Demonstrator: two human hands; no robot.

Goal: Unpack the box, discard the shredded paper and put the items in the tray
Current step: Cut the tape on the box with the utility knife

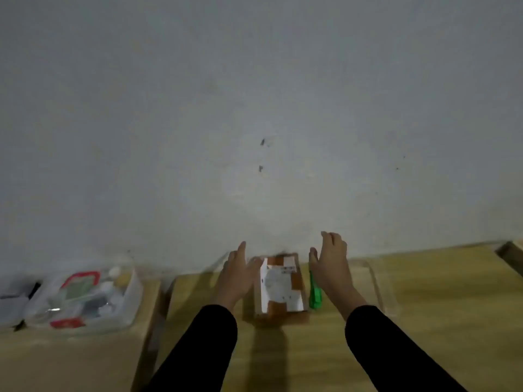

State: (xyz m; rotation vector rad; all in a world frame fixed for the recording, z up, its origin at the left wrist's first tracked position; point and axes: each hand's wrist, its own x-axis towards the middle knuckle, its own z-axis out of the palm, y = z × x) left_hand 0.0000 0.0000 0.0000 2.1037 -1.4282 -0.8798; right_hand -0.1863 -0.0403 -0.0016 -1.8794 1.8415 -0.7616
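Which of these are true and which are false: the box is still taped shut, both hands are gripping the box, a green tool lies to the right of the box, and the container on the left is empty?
1. The box is still taped shut. True.
2. Both hands are gripping the box. False: the left hand and the right hand are open on either side of it, holding nothing.
3. A green tool lies to the right of the box. True.
4. The container on the left is empty. False: it is full of assorted items.
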